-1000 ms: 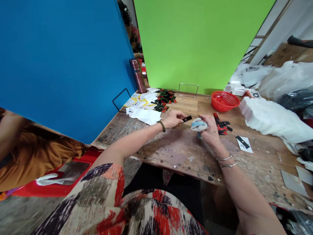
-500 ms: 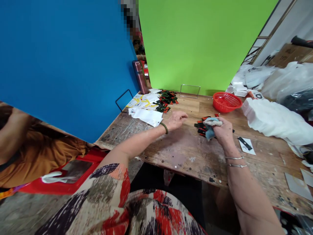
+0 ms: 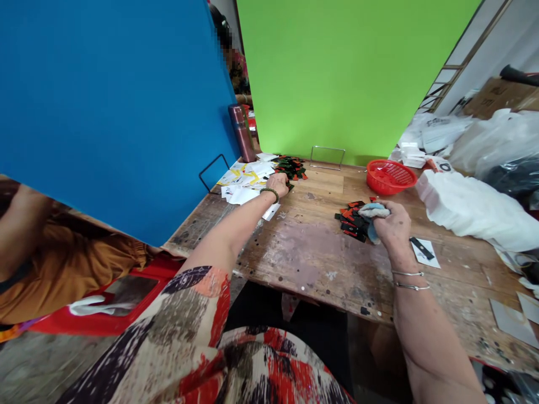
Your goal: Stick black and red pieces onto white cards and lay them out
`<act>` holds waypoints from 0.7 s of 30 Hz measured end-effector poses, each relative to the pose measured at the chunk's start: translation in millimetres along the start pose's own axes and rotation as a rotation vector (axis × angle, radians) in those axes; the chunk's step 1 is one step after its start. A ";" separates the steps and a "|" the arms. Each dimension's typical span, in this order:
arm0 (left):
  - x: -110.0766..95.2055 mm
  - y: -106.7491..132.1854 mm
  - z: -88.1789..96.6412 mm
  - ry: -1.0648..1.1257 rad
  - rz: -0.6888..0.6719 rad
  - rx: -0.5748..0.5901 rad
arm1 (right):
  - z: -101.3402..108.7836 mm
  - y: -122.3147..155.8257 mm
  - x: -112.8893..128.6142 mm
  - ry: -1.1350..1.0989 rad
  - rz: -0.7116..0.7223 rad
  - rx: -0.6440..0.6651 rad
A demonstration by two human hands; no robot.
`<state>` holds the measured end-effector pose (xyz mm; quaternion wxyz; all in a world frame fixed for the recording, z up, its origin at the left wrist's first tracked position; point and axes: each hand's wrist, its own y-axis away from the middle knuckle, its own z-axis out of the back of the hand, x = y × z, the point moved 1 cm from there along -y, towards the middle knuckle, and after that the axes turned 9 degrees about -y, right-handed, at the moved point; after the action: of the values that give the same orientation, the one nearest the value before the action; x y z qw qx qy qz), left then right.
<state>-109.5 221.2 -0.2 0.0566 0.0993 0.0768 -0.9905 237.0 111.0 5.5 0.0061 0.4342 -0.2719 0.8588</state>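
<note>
Out goes the left hand (image 3: 278, 182), arm stretched across the surface (image 3: 311, 252), and it's down at the far pile of strips (image 3: 290, 167), right beside the white papers (image 3: 242, 193). Fingers bent downward there, tips hidden, so I cannot tell whether they pinch anything. Over to the right hand (image 3: 394, 223): it's pinching a blue-and-white cloth (image 3: 374, 210), right at the right-hand end of the near pile of strips (image 3: 352, 219), black and red pieces overlapping on the wood.

Now the room to move: a broad run of stained wood stretches from the near pile to the front edge, and another bare strip separates the two piles. Tighter on the right, where a white card (image 3: 432, 262) with a black strip (image 3: 421, 248) across it lies just beside the right wrist. Beyond that hand sits the red basket (image 3: 393, 187), with a white bag (image 3: 480, 207) bulging along its right. The green panel (image 3: 349, 78) walls off the far edge; the blue panel (image 3: 126, 112) bounds the left, a flask (image 3: 243, 137) upright at its far corner.
</note>
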 end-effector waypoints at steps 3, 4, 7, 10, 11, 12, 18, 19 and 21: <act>4.8 -4.1 3.2 0.034 0.038 -0.017 | -8.3 3.8 -0.5 -0.056 -0.007 0.075; 5.7 -4.6 4.6 0.047 0.048 -0.027 | -10.8 4.2 -2.3 -0.075 -0.015 0.099; -0.4 1.6 8.2 0.231 0.082 -0.063 | -18.8 5.9 -8.1 -0.150 -0.009 0.172; -23.7 24.7 7.1 0.685 0.133 -0.011 | -30.0 13.4 -4.7 -0.237 0.106 0.227; -34.7 36.4 5.2 0.843 0.144 0.045 | -34.2 17.5 -0.6 -0.255 0.168 0.236; -46.4 49.4 2.8 0.988 0.143 0.115 | -38.4 22.2 4.6 -0.267 0.229 0.239; -98.0 117.4 -5.9 1.405 -0.014 0.446 | -52.2 39.8 26.2 -0.368 0.296 0.369; -100.9 121.6 -5.2 1.439 -0.029 0.448 | -51.8 39.1 25.4 -0.410 0.244 0.404; -103.7 123.7 -3.7 1.497 -0.015 0.411 | -49.7 36.0 22.2 -0.485 0.128 0.426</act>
<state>8.0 110.5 0.1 -0.0364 0.7499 -0.0899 -0.6544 177.5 98.8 -18.1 -0.2040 0.5996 -0.1063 0.7666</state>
